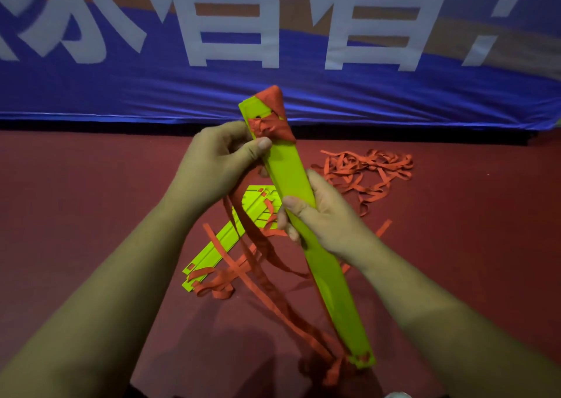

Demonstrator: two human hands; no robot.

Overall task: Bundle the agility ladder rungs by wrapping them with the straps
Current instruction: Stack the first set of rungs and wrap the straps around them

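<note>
A stack of lime-green ladder rungs (291,173) is held up slanted, far end upper left, near end lower right. Red strap wraps (273,115) cover its far end. My left hand (218,161) grips the stack just below the wraps, thumb on the top face. My right hand (321,218) grips the stack's middle, fingers curled under it. Loose red strap lengths (258,264) hang from under the left hand toward the near end. More green rungs (239,230) lie flat on the floor beneath.
A tangle of red strap (367,170) lies on the dark red floor (91,185) to the right. A blue banner (151,94) with large white characters hangs along the back, its lower edge meeting the floor.
</note>
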